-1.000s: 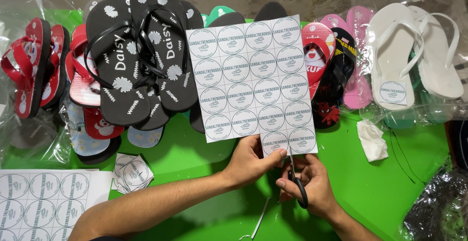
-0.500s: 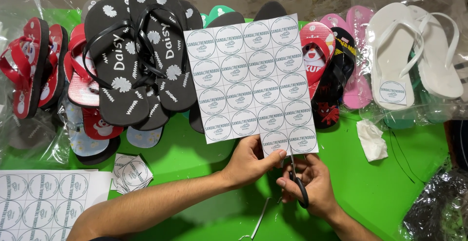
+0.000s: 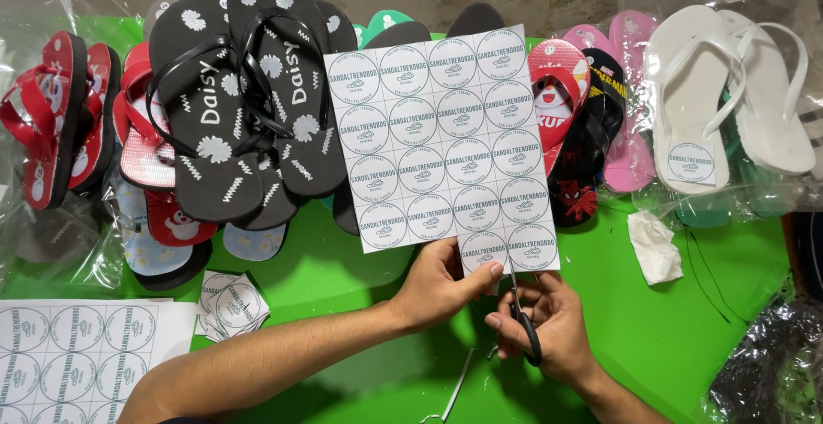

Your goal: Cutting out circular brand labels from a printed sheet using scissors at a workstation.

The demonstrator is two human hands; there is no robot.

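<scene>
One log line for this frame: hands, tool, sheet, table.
left hand: holds label sheet at bottom edge | right hand: scissors cutting up into sheet | cut labels piled on green table

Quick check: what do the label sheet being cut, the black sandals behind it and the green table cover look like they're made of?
Label sheet: thin matte white paper, held flat, possibly sticker stock. Black sandals: likely foam rubber soles, matte, with glossier rubbery straps. Green table cover: smooth, faintly shiny, probably plastic or vinyl sheeting; hard to confirm.

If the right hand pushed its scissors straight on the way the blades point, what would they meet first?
The right hand aims the scissors up the sheet of round labels, so more of that sheet comes first. The left hand pinches its bottom edge just beside that line.
</scene>
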